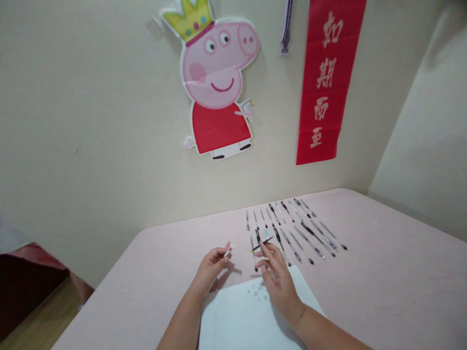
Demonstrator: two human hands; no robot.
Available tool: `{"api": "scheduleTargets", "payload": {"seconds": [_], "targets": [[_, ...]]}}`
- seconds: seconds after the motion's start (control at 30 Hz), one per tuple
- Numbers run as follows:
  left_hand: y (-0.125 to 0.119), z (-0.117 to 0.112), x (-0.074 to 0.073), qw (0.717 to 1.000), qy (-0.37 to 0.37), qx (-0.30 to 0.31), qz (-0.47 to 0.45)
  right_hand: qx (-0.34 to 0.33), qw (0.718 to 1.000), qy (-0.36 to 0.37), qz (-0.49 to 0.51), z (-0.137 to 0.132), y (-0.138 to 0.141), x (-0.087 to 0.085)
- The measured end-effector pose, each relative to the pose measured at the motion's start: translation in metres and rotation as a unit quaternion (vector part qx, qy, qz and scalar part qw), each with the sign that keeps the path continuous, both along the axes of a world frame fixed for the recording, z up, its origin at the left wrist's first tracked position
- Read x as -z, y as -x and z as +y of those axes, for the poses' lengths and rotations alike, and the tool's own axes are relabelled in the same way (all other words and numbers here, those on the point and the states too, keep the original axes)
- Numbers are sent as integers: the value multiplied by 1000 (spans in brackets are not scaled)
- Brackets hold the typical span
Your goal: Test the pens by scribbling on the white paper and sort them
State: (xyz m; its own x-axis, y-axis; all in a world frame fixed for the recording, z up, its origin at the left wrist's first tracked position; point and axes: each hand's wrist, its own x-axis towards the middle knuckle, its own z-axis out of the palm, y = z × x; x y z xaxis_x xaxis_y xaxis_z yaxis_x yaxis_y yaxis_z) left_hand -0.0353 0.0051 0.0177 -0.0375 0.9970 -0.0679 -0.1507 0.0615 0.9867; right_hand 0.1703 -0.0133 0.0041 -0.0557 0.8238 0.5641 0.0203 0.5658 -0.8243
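My left hand [213,265] pinches a small white piece with red marks [228,250], held just above the table; its exact kind is too small to tell. Between the fingers of my right hand [279,279] is a thin black stick with a yellow end [261,244], perhaps a pen part, pointing left. The two hands are apart. Beneath them lies a white sheet [233,316], with several tiny greyish bits [258,291] scattered near its far edge, beside my right hand.
Pens and refills [292,233] lie in two rows beyond my right hand, mostly black-tipped or clear. The pink table [383,272] meets the wall at the back. On the wall hang a cartoon pig cutout [222,87] and a red banner [328,73].
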Motion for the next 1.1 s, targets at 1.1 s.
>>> {"api": "scheduleTargets", "payload": {"seconds": [1.1], "targets": [[0, 1, 7, 998, -9, 45, 45, -12, 998, -30, -48, -2, 3, 3]]}}
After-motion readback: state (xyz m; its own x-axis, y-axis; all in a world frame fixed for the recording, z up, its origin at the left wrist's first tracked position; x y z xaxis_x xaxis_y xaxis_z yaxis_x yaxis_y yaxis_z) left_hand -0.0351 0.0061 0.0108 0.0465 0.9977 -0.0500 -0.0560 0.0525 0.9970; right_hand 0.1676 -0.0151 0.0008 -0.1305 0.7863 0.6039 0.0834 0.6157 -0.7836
